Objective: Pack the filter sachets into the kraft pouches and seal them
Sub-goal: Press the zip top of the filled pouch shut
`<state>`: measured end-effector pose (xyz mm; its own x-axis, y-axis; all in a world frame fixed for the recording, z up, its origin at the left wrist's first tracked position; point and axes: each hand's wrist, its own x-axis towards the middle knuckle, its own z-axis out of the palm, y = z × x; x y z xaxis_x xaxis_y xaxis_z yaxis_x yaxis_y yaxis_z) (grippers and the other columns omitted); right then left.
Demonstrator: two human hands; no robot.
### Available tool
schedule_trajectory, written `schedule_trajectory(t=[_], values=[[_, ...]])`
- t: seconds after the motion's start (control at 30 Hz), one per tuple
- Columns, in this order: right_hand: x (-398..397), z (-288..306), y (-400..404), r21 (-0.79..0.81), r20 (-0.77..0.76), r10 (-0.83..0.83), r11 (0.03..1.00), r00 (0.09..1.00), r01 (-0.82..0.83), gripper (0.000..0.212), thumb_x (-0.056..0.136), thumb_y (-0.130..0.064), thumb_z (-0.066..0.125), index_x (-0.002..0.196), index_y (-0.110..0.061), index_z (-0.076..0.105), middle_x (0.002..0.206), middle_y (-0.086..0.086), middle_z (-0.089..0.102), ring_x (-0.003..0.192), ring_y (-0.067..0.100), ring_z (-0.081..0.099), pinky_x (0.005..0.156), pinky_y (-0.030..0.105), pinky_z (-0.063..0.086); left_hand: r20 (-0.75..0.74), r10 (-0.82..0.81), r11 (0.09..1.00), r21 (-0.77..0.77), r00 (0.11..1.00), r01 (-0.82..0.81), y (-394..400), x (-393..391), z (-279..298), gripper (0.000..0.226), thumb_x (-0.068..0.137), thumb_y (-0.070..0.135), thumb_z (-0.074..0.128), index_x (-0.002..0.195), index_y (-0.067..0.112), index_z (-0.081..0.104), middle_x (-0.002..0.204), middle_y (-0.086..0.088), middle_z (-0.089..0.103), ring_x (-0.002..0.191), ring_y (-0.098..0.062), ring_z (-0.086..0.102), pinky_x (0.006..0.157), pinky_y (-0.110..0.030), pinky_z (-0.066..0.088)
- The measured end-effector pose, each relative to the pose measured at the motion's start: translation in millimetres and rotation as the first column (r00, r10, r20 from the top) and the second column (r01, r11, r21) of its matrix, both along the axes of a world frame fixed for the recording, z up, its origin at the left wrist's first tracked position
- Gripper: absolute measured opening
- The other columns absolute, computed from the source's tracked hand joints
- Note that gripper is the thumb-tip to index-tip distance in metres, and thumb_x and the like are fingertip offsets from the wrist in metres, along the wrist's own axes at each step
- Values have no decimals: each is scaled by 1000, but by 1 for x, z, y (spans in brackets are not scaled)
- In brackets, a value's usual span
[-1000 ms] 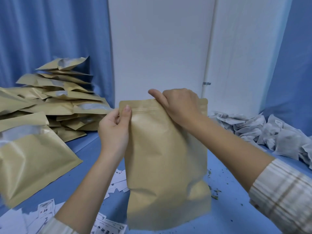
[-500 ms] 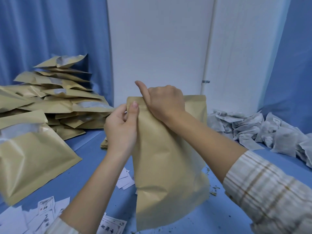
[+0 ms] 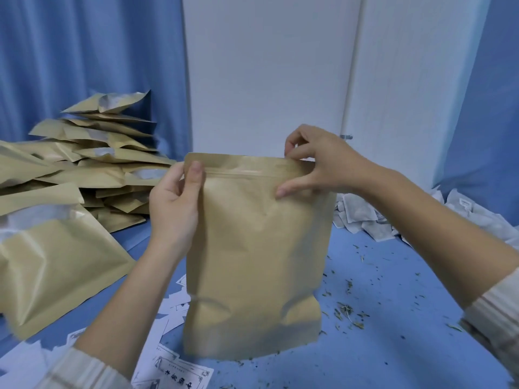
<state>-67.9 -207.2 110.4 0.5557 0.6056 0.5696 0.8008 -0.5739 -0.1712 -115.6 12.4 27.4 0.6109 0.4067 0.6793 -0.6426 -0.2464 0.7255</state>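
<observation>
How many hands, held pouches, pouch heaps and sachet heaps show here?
Hands: 2, left hand and right hand
Held pouch: 1
Pouch heap: 1, its pouches overlap too much to count
Sachet heap: 1
Total: 5

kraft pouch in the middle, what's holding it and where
Both hands hold the kraft pouch: left hand pinches its top left corner, right hand its top right corner.

The printed paper slips point(image 3: 179, 374) lying below the left hand's point(image 3: 174, 209) grip carry characters too blurred to be read.
</observation>
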Motion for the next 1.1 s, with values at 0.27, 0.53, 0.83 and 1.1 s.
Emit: schedule_trajectory(t=[0.27, 0.53, 0.83, 1.1], values=[[-21, 27, 23, -506, -344, -299, 857, 890, 93, 52, 45, -70, 76, 82, -35, 64, 91, -24, 67, 80, -1, 65, 76, 24, 51, 70, -52, 998, -19, 996, 54, -7, -10, 3, 29, 98, 27, 50, 69, 23, 53, 58, 16, 45, 58, 0, 38, 56, -15, 32], [-22, 29, 31, -410, -175, -218, 903, 960, 130, 53, 48, -70, 74, 65, -21, 64, 48, -15, 58, 49, 0, 56, 37, 9, 34, 274, 340, 378, 836, 900, -397, -12, -25, 52, 63, 77, 46, 47, 133, 17, 46, 136, -1, 49, 132, -19, 37, 115, -44, 13], [-21, 26, 6, -385, -364, -266, 916, 893, 116, 30, 53, -63, 76, 56, -35, 66, 48, -20, 55, 46, -5, 53, 43, 8, 35, -73, 204, 429, 903, 976, -22, -28, -9, 70, 37, 90, 39, 48, 125, 28, 55, 114, 6, 57, 106, -13, 49, 91, -29, 33], [-26, 35, -7, -253, -317, -185, 962, 930, 105, 26, 55, -57, 79, 73, -40, 72, 67, -22, 65, 63, -8, 59, 57, 12, 44, -269, 211, 521, 845, 940, 125, -17, -14, 80, 51, 73, 60, 67, 84, 10, 64, 68, 1, 57, 69, -10, 51, 59, -28, 36]])
